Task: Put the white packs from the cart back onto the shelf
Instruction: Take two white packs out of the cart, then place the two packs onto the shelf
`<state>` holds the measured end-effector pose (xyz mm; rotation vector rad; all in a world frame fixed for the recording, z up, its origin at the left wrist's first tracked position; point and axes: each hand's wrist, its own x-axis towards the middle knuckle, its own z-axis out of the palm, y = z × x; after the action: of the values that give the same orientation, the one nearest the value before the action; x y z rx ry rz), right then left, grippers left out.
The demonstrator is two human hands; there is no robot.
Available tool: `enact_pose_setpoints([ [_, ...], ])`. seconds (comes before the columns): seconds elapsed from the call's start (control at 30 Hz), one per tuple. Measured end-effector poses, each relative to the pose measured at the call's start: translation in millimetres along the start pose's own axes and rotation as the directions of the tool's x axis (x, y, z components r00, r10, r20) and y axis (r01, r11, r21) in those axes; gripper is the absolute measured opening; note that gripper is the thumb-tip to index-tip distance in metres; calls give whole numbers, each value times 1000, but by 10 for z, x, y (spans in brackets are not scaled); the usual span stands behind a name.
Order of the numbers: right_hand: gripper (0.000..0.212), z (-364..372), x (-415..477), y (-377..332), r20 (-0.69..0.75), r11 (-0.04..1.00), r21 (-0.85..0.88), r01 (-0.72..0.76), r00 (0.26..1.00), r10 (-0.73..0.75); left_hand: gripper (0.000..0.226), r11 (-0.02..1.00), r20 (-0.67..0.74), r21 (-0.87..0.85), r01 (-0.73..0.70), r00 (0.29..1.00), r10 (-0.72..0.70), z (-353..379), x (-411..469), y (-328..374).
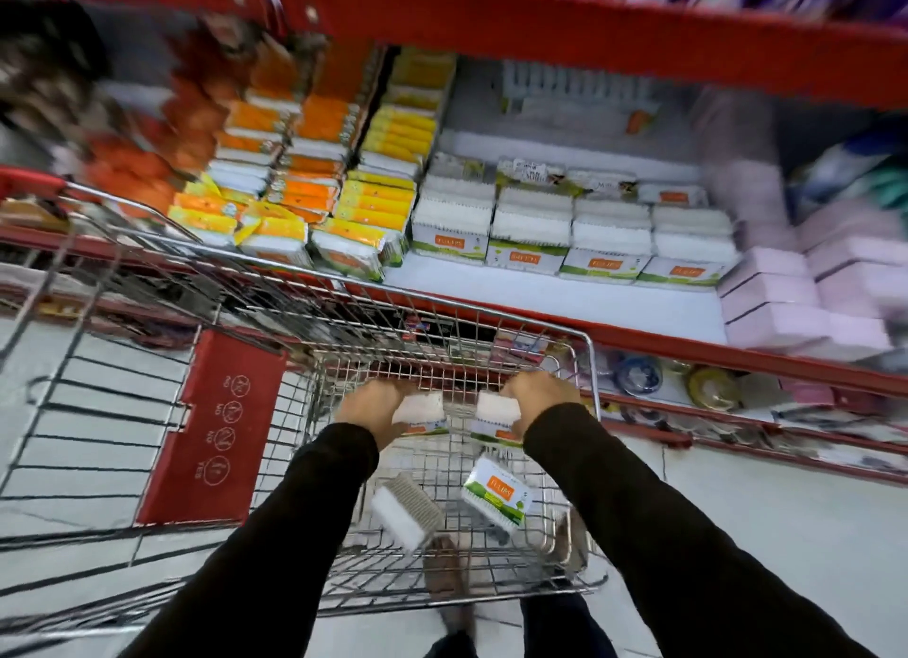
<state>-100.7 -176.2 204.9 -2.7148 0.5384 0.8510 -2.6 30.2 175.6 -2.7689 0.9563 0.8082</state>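
Both my hands reach down into the wire cart [592,412]. My left hand [373,409] grips a white pack [422,412], and my right hand [535,397] grips another white pack [496,419] beside it. Two more white packs lie on the cart's floor: one on its side [408,510] and one showing its green and orange label [496,493]. On the white shelf [540,299] beyond the cart, matching white packs [570,235] stand stacked in rows.
Orange and yellow packs [314,200] fill the shelf's left side and pink boxes [796,294] its right. A red shelf rail [589,33] runs overhead. The cart's red child-seat flap [216,431] is at left. Lower shelves hold small goods at right.
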Motion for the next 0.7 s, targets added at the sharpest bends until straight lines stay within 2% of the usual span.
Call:
enact_pose_setpoints([
  [0.17, 29, -314, -461, -41, -82, 1000, -6, -5, 997, 4, 50, 996, -91, -76, -50, 995, 43, -350, -368, 124],
  [0.43, 40, -764, -948, 77, -244, 999, -35, -27, 970, 17, 56, 996, -198, -30, -88, 977, 80, -791, -697, 258],
  [0.7, 51, -1197, -993, 227, -383, 998, -28, -50, 923, 36, 54, 990, -330, -31, -140, 936, 122, -1346, -614, 363],
])
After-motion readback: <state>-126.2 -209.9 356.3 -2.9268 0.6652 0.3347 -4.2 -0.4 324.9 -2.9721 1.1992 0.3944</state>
